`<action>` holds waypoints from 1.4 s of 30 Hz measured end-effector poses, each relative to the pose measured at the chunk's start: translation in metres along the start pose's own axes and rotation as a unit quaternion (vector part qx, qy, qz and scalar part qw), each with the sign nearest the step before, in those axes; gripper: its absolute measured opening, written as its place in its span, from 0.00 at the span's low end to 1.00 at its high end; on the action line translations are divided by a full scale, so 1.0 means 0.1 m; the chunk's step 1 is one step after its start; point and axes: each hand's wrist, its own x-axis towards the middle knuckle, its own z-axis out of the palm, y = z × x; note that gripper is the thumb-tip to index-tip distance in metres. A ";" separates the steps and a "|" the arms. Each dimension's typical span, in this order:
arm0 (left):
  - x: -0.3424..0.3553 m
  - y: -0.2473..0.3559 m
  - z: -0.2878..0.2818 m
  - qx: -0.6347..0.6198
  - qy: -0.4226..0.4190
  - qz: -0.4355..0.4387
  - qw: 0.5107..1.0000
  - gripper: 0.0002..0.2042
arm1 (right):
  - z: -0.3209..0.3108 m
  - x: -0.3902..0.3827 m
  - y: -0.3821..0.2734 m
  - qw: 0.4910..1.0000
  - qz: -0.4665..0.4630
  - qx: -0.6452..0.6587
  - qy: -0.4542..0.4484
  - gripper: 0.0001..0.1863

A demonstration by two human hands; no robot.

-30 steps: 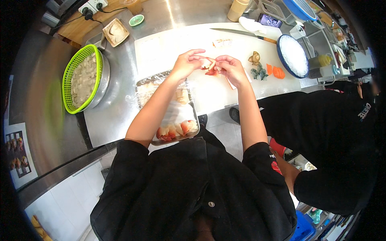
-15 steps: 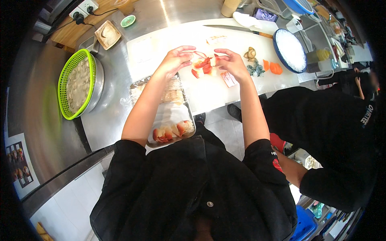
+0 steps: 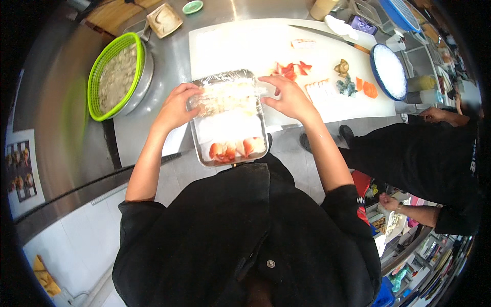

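A rectangular metal tray (image 3: 196,140) lies at the near edge of the steel counter, with red and white seafood pieces (image 3: 232,149) at its near end. Clear plastic film (image 3: 227,97) stretches across the tray's far half. My left hand (image 3: 176,105) grips the film at the tray's left rim. My right hand (image 3: 289,97) holds the film at the tray's right side, fingers spread over it. Just beyond my right hand, red seafood slices (image 3: 291,70) lie on the white cutting board (image 3: 230,46).
A green basket (image 3: 110,77) of pale shellfish sits in a metal bowl at left. A long knife (image 3: 327,37), orange slices (image 3: 367,88), a blue-rimmed plate of ice (image 3: 388,69) and a small square dish (image 3: 163,20) lie around the board. Another person in black (image 3: 424,153) stands at right.
Both hands left the red slices on the board and came back to the tray. They now hold plastic film over it.
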 end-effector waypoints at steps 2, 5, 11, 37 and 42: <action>-0.16 -0.08 0.01 -0.025 -0.019 -0.041 0.999 0.15 | 0.15 0.09 -0.19 0.995 -0.040 -0.090 -0.020 0.10; -0.32 -0.05 -0.02 -0.030 -0.016 -0.040 0.999 0.12 | 0.15 0.03 -0.34 0.988 -0.020 -0.144 -0.041 0.08; -1.39 0.46 0.17 -0.003 0.041 0.008 0.999 0.08 | 0.20 -1.09 -0.41 0.995 -0.039 -0.013 0.087 0.08; -2.28 0.37 0.93 -0.751 -0.022 -0.398 0.527 0.12 | 0.96 -1.95 -0.34 0.671 0.372 0.619 0.166 0.07; -2.44 0.15 1.28 -0.610 -0.150 -0.366 0.687 0.04 | 1.13 -2.00 -0.11 0.671 0.355 0.625 0.180 0.07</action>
